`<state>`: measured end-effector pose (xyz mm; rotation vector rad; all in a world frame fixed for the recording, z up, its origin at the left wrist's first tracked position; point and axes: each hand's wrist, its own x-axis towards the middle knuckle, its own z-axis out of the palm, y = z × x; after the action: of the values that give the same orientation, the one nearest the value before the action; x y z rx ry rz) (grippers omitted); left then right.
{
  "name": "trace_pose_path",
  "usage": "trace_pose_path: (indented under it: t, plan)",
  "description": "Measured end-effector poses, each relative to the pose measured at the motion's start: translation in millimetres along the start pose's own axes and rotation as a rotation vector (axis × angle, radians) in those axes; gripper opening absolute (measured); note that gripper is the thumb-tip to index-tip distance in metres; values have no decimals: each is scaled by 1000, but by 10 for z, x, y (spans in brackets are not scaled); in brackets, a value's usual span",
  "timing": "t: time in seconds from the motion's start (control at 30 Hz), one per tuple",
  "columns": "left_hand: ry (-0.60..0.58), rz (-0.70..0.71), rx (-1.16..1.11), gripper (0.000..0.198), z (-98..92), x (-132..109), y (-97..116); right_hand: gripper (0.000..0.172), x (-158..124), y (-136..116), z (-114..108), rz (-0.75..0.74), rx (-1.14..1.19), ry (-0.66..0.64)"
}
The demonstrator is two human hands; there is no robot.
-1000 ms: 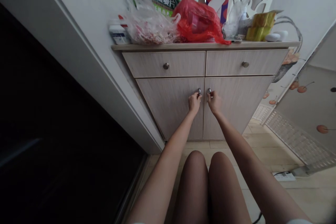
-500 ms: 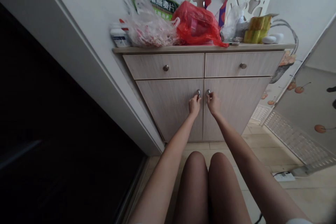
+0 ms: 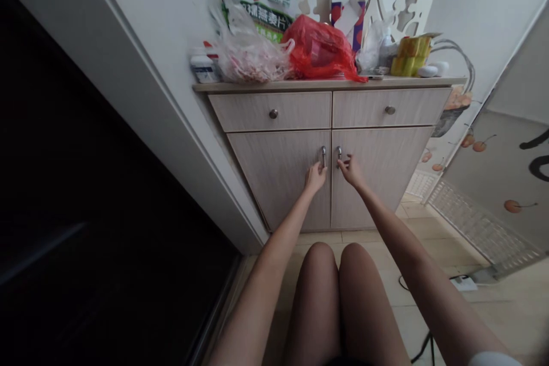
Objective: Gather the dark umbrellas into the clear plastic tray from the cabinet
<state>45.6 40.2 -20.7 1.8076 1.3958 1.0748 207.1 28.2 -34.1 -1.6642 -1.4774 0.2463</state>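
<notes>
Both doors of the pale wood-grain cabinet are closed, with a narrow seam between them. My left hand (image 3: pixel 315 176) is at the lower end of the metal handle (image 3: pixel 323 154) on the left door (image 3: pixel 278 171). Its fingers are loosened, and most of that handle shows above them. At the right door (image 3: pixel 381 166), my right hand (image 3: pixel 350 170) has its fingers apart, the fingertips by the bottom of the other handle (image 3: pixel 339 152). Whether the fingertips still touch the metal is hard to see. Neither hand holds a loose thing.
Two drawers with round knobs (image 3: pixel 273 114) sit above the doors. On the cabinet top (image 3: pixel 266 87) stand a red plastic bag (image 3: pixel 319 48), a clear bag (image 3: pixel 253 57), an oatmeal packet (image 3: pixel 268 8), a white bottle (image 3: pixel 203 68) and yellow packs (image 3: pixel 409 57). A power strip (image 3: pixel 463 282) lies on the floor at right.
Both hands have loosened from the handles and slid slightly down, uncovering more of the metal. The right fingers have spread. The doors stay closed, and the view has shifted a little.
</notes>
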Motion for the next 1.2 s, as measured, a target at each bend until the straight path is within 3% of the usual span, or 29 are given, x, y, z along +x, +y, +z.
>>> trace_pose_path:
  t: [0.07,0.13,0.2,0.27,0.37,0.43,0.53,0.7,0.87,0.93,1.0,1.07,1.13,1.2]
  plan:
    - [-74,-51,-30,31,-92,-244,-89,51,-174,79,-74,84,-20,-164]
    - [-301,-154,-140,51,-227,-451,-156,59,-329,137,-162,157,20,-471]
    - [-619,-287,-394,66,-387,-558,-162,69,-412,149,-270,228,240,-816]
    - [-820,-381,-724,72,-538,-552,-99,75,-405,114,-387,259,616,-1060]
    - [-798,-437,-1069,72,-677,-414,54,76,-289,42,-508,198,1156,-1220]
    - [-759,-476,-1187,71,-699,-316,130,76,-213,30,-515,134,1387,-1282]
    - [-718,-537,-1283,69,-650,-244,145,76,-179,92,-426,68,1601,-1372]
    - [-715,-650,-1323,67,-484,-299,-32,73,-274,304,-218,54,1747,-1454]
    - [-695,-641,-1294,67,-423,-330,-172,77,-321,431,-146,98,1644,-1351]
    - [-688,-596,-1239,67,-430,-289,-176,78,-286,408,-154,142,1504,-1229]
    - [-643,-523,-1141,67,-420,-216,-151,78,-216,338,-165,193,1308,-1014]
    - [-472,-428,-956,65,-371,-124,-101,77,-123,241,-160,218,1035,-675]
    - [-160,-294,-655,57,-273,-26,-33,73,-26,149,-124,156,671,-286]
    - [136,-126,-300,37,-137,61,42,62,55,87,-52,30,281,12]
